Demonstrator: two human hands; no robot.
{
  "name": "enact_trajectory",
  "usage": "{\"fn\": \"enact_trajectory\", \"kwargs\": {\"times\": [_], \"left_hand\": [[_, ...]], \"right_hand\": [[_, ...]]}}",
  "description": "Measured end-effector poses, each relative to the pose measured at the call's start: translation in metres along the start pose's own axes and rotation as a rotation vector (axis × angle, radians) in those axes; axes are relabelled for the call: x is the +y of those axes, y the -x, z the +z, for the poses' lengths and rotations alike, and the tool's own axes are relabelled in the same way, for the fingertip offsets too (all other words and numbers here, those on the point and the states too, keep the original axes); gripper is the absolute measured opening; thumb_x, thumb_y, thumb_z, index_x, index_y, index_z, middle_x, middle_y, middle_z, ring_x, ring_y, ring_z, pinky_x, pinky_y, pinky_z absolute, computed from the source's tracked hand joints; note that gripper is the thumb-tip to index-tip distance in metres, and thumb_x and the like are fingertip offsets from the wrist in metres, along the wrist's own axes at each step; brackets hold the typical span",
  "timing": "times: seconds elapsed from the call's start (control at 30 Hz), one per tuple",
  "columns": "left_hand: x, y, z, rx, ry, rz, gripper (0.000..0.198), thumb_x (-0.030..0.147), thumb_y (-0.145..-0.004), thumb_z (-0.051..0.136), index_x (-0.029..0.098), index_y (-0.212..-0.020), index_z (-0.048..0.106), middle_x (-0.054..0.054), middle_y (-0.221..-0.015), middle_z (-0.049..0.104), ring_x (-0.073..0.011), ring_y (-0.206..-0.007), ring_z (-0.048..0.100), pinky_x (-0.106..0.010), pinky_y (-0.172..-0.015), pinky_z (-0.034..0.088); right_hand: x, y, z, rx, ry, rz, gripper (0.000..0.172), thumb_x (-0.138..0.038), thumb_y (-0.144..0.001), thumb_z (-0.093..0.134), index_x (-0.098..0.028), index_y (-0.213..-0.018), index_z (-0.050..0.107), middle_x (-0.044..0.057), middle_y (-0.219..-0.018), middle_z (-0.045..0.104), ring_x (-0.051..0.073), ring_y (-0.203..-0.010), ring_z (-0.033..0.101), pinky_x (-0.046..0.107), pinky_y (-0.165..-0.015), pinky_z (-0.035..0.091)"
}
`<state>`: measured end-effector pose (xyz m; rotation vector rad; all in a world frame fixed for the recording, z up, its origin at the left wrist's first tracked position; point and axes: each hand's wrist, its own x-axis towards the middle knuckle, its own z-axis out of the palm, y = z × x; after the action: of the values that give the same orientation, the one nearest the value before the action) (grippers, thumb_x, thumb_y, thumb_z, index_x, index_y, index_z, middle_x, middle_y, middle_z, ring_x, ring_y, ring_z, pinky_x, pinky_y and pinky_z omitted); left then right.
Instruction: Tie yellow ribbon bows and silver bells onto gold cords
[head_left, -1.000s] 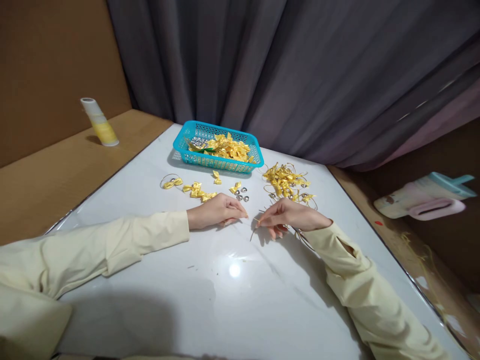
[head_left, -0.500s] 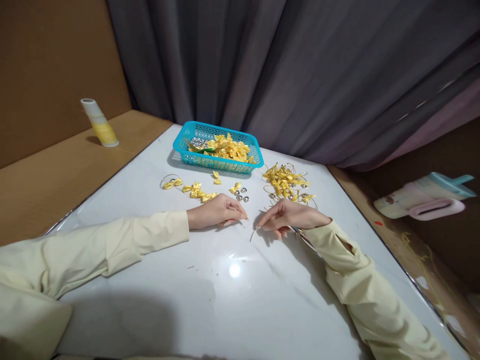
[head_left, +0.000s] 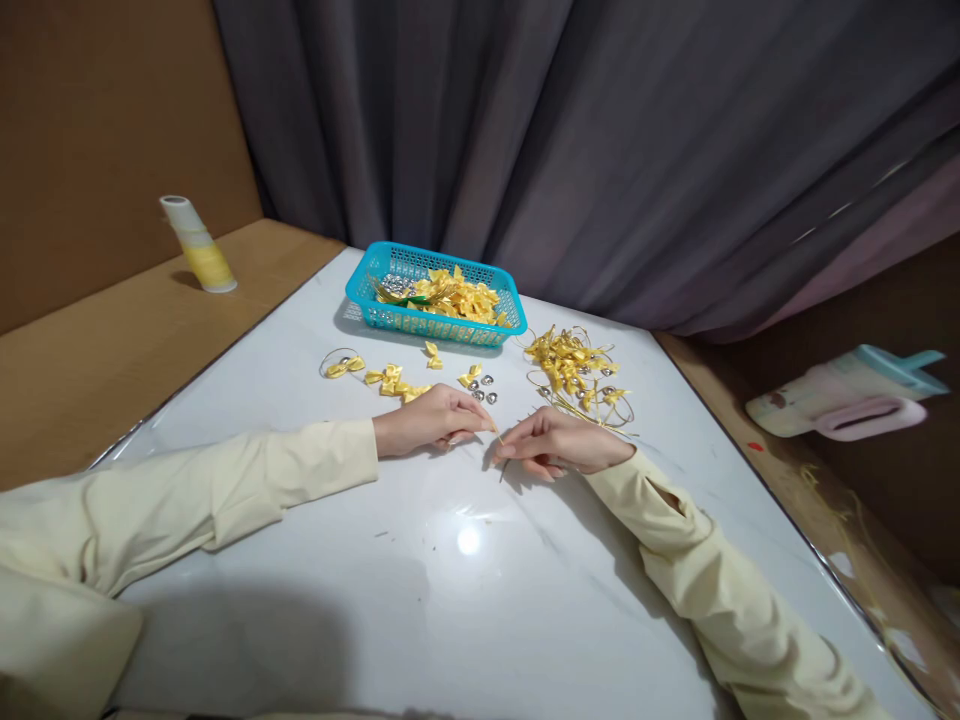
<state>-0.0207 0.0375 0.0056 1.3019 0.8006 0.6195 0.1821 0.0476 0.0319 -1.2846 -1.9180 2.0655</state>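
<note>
My left hand (head_left: 442, 418) is closed in a pinch over the middle of the table, with a thin gold cord (head_left: 496, 432) at its fingertips. My right hand (head_left: 553, 442) pinches the same cord just to the right. A short end of it pokes out below the right fingertips. Behind the left hand lie loose yellow satin bows (head_left: 391, 380) and several small silver heart-shaped pieces (head_left: 487, 392). Beyond the right hand is a pile of yellow bows on gold cord loops (head_left: 566, 360). One looped bow (head_left: 345, 367) rests by itself on the left.
A blue plastic basket (head_left: 442, 325) holding bows, silver pieces and gold cords stands at the back of the white table (head_left: 300, 600). A cone of yellow thread (head_left: 202, 255) is on the left ledge. A tumbler with a pink handle (head_left: 870, 418) is at the right. A grey curtain (head_left: 450, 120) hangs behind.
My right hand has moved left, close to the left fingertips. The cord now spans the small gap between both hands. My left hand has hardly moved.
</note>
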Motion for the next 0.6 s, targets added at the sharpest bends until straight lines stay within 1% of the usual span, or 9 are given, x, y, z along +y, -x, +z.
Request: {"fn": "enact_trajectory", "kwargs": {"times": [0.1, 0.2, 0.27, 0.37, 0.47, 0.5, 0.53, 0.57, 0.6], "left_hand": [[-0.001, 0.0, 0.0, 0.01, 0.039, -0.011, 0.019, 0.028, -0.074, 0.063, 0.01, -0.08, 0.064, 0.009, -0.039, 0.036, -0.0037, -0.035, 0.027, -0.018, -0.037, 0.021], [-0.002, 0.0, -0.001, -0.005, 0.02, 0.004, 0.02, 0.03, -0.075, 0.063, 0.01, -0.079, 0.064, 0.009, -0.04, 0.037, -0.0037, -0.035, 0.028, -0.018, -0.037, 0.021], [-0.003, 0.0, -0.001, -0.033, -0.018, 0.026, 0.021, 0.031, -0.076, 0.062, 0.01, -0.079, 0.064, 0.009, -0.042, 0.038, -0.0038, -0.036, 0.028, -0.019, -0.037, 0.021], [-0.003, 0.002, 0.0, -0.067, -0.101, 0.062, 0.022, 0.032, -0.077, 0.061, 0.01, -0.081, 0.065, 0.008, -0.044, 0.04, -0.0041, -0.037, 0.03, -0.019, -0.039, 0.022], [0.002, 0.006, 0.0, -0.094, -0.208, 0.101, 0.021, 0.029, -0.079, 0.058, 0.01, -0.081, 0.066, 0.008, -0.043, 0.04, -0.0047, -0.04, 0.032, -0.018, -0.041, 0.025], [0.006, 0.007, 0.0, -0.106, -0.252, 0.117, 0.02, 0.028, -0.079, 0.057, 0.01, -0.081, 0.066, 0.008, -0.042, 0.04, -0.005, -0.04, 0.033, -0.018, -0.042, 0.026], [0.011, 0.009, -0.001, -0.115, -0.299, 0.138, 0.019, 0.027, -0.079, 0.057, 0.01, -0.082, 0.066, 0.008, -0.042, 0.041, -0.0053, -0.041, 0.034, -0.018, -0.043, 0.027], [0.017, 0.011, -0.002, -0.123, -0.356, 0.164, 0.018, 0.025, -0.08, 0.056, 0.01, -0.083, 0.066, 0.007, -0.042, 0.042, -0.0057, -0.041, 0.036, -0.018, -0.044, 0.029], [0.023, 0.013, -0.002, -0.125, -0.422, 0.199, 0.018, 0.024, -0.081, 0.055, 0.011, -0.084, 0.067, 0.007, -0.042, 0.043, -0.0061, -0.042, 0.038, -0.017, -0.044, 0.03]], "right_hand": [[0.001, 0.001, -0.004, -0.004, -0.022, 0.016, 0.026, -0.027, -0.072, 0.065, -0.006, -0.085, 0.072, -0.006, -0.034, 0.046, 0.002, -0.029, 0.029, 0.017, -0.032, 0.018], [0.001, 0.001, -0.006, -0.016, -0.04, 0.017, 0.019, -0.022, -0.068, 0.065, -0.007, -0.077, 0.073, -0.005, -0.033, 0.048, 0.001, -0.027, 0.027, 0.017, -0.031, 0.016], [0.001, 0.0, -0.006, -0.041, -0.05, 0.021, 0.016, -0.019, -0.066, 0.066, -0.008, -0.073, 0.074, -0.004, -0.032, 0.048, 0.001, -0.026, 0.027, 0.017, -0.03, 0.015], [-0.001, 0.0, -0.003, -0.092, -0.056, 0.044, 0.015, -0.017, -0.066, 0.066, -0.008, -0.075, 0.074, -0.005, -0.03, 0.047, 0.001, -0.026, 0.026, 0.016, -0.03, 0.014], [-0.002, 0.002, -0.002, -0.163, -0.054, 0.052, 0.014, -0.017, -0.068, 0.067, -0.008, -0.076, 0.074, -0.005, -0.032, 0.049, 0.001, -0.027, 0.028, 0.014, -0.03, 0.016], [-0.002, 0.003, -0.002, -0.195, -0.042, 0.042, 0.015, -0.018, -0.069, 0.067, -0.008, -0.077, 0.074, -0.004, -0.035, 0.051, 0.001, -0.028, 0.03, 0.013, -0.03, 0.019], [-0.001, 0.004, -0.003, -0.235, -0.027, 0.027, 0.017, -0.02, -0.069, 0.069, -0.008, -0.08, 0.074, -0.002, -0.041, 0.056, 0.002, -0.031, 0.037, 0.012, -0.031, 0.024], [0.0, 0.005, -0.005, -0.285, -0.021, 0.007, 0.023, -0.023, -0.069, 0.071, -0.009, -0.086, 0.073, 0.001, -0.05, 0.062, 0.004, -0.037, 0.046, 0.012, -0.034, 0.032], [0.001, 0.006, -0.006, -0.334, -0.032, -0.026, 0.033, -0.029, -0.067, 0.074, -0.01, -0.094, 0.071, 0.004, -0.063, 0.068, 0.007, -0.048, 0.056, 0.013, -0.039, 0.04]]}}
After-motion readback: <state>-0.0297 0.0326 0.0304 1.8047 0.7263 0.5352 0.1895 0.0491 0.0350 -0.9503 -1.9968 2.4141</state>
